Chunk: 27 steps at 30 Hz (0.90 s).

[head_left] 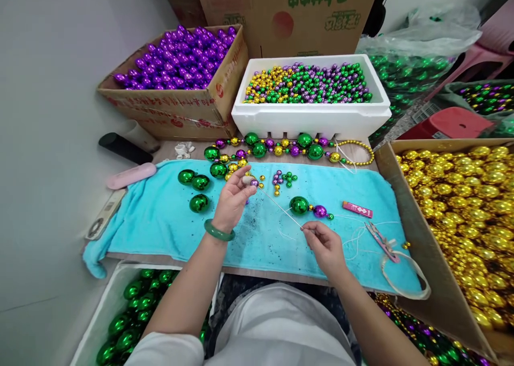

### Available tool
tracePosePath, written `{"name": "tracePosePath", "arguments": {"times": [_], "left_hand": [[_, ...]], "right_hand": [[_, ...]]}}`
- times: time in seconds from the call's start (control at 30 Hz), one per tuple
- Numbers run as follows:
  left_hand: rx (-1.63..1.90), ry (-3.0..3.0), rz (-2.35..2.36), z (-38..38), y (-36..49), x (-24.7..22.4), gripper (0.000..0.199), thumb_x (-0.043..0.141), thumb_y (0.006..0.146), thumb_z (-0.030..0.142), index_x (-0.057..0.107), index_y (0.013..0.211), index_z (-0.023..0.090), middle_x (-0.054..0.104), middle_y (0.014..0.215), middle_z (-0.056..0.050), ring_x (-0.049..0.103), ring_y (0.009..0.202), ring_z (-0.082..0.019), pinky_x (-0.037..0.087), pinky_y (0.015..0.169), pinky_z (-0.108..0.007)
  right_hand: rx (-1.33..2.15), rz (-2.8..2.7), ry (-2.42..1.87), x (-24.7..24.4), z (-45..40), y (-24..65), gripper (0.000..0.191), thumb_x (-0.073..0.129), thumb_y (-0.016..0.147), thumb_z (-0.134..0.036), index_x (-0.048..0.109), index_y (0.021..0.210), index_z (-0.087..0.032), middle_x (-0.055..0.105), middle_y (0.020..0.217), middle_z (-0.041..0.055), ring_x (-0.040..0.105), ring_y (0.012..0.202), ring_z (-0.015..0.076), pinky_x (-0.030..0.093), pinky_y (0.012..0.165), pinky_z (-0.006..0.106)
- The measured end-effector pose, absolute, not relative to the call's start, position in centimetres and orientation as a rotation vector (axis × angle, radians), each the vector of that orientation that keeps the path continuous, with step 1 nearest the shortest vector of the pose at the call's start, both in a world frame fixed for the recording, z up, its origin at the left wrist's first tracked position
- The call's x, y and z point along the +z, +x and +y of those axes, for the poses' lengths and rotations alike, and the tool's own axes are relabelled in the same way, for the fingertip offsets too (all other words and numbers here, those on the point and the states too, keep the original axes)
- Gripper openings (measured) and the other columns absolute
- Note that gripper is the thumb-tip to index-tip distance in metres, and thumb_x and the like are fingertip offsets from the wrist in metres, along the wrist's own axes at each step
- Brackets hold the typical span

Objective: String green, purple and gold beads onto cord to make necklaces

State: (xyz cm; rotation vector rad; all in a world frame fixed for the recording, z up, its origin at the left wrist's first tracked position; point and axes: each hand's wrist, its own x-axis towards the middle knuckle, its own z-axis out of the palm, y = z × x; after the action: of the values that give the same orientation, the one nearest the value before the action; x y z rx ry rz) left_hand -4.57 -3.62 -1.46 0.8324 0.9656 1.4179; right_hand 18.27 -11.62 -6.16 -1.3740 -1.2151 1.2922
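My left hand [234, 193] pinches a small purple bead [254, 183] between thumb and a finger that wears a pale finger cover [248, 179]. From that bead a thin needle or stiff thread [280, 206] slants down to my right hand [323, 244], whose thumb and forefinger are closed on its end. Just above my right hand lies a short strung row with a large green bead [299, 205], a purple bead [320, 211] and smaller beads. Small loose purple beads [278, 177] and green beads [289, 179] sit in little groups on the turquoise towel [257, 248]. Large green balls [199, 203] rest left of my left hand.
Behind the towel stretches a finished bead string [259, 150]. Boxes of purple beads [233, 82], mixed beads [313, 121] and gold beads [425, 237] surround it. A pink lighter [357, 209], thread snips [381, 241] and a tape roll [405, 291] lie at right; a pink case [131, 176] at left.
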Motion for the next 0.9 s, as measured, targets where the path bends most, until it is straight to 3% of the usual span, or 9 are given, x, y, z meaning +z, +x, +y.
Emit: {"name": "tracePosePath", "arguments": {"times": [0.17, 0.33, 0.4, 0.63, 0.73, 0.83, 0.9], "left_hand": [[1.119, 1.202, 1.054, -4.0, -4.5, -1.3, 0.062, 0.077, 0.070, 0.022, 0.057, 0.128, 0.025, 0.066, 0.095, -0.003, 0.062, 0.090, -0.016, 0.050, 0.080, -0.028], [0.898, 1.756, 1.629, -2.8, -5.8, -1.7, 0.026, 0.064, 0.082, 0.026, 0.070, 0.106, 0.017, 0.067, 0.104, -0.009, 0.061, 0.095, -0.023, 0.048, 0.088, -0.037], [0.785, 1.933, 1.890, -2.2, -6.5, -2.0, 0.022, 0.059, 0.085, 0.025, 0.071, 0.102, 0.016, 0.067, 0.102, -0.010, 0.061, 0.099, -0.026, 0.046, 0.094, -0.041], [0.232, 2.269, 2.079, -0.4, -6.7, -3.1, 0.035, 0.055, 0.087, 0.027, 0.065, 0.119, 0.016, 0.065, 0.113, -0.014, 0.055, 0.106, -0.031, 0.043, 0.095, -0.043], [0.047, 2.326, 2.073, 0.7, -6.1, -3.8, 0.035, 0.059, 0.083, 0.027, 0.065, 0.116, 0.017, 0.066, 0.112, -0.015, 0.054, 0.107, -0.034, 0.043, 0.091, -0.045], [0.109, 2.309, 2.044, 1.4, -5.9, -4.7, 0.031, 0.063, 0.078, 0.022, 0.067, 0.108, 0.019, 0.066, 0.109, -0.016, 0.055, 0.106, -0.036, 0.041, 0.090, -0.047], [0.379, 2.200, 2.005, 1.5, -5.9, -4.9, 0.028, 0.066, 0.074, 0.020, 0.068, 0.102, 0.019, 0.067, 0.105, -0.016, 0.056, 0.104, -0.035, 0.040, 0.092, -0.048]], "right_hand": [[1.348, -1.204, -1.345, -6.2, -11.3, 17.9, 0.025, 0.058, 0.081, -0.042, 0.063, 0.080, -0.017, 0.047, 0.055, -0.0029, 0.040, 0.048, 0.0095, 0.032, 0.046, 0.023], [1.319, -1.076, -1.322, -5.5, -10.8, 18.1, 0.024, 0.061, 0.078, -0.042, 0.059, 0.078, -0.018, 0.048, 0.053, -0.0035, 0.044, 0.049, 0.0101, 0.037, 0.047, 0.023], [1.323, -1.041, -1.322, -5.4, -10.7, 18.3, 0.024, 0.063, 0.077, -0.042, 0.059, 0.078, -0.018, 0.048, 0.053, -0.0037, 0.044, 0.048, 0.0099, 0.037, 0.046, 0.022], [1.336, -1.024, -1.302, -6.0, -10.8, 18.5, 0.024, 0.061, 0.078, -0.043, 0.058, 0.078, -0.019, 0.046, 0.053, -0.0043, 0.043, 0.048, 0.0099, 0.036, 0.046, 0.023], [1.333, -1.046, -1.293, -6.3, -10.8, 18.5, 0.025, 0.060, 0.079, -0.043, 0.058, 0.077, -0.018, 0.045, 0.053, -0.0045, 0.042, 0.049, 0.0097, 0.036, 0.047, 0.022], [1.314, -1.056, -1.297, -6.4, -10.8, 18.5, 0.026, 0.059, 0.080, -0.044, 0.058, 0.077, -0.018, 0.045, 0.054, -0.0042, 0.042, 0.049, 0.0099, 0.035, 0.048, 0.022], [1.308, -1.054, -1.301, -6.6, -10.9, 18.6, 0.027, 0.059, 0.081, -0.045, 0.058, 0.077, -0.018, 0.045, 0.054, -0.0040, 0.042, 0.050, 0.0101, 0.036, 0.048, 0.023]]}}
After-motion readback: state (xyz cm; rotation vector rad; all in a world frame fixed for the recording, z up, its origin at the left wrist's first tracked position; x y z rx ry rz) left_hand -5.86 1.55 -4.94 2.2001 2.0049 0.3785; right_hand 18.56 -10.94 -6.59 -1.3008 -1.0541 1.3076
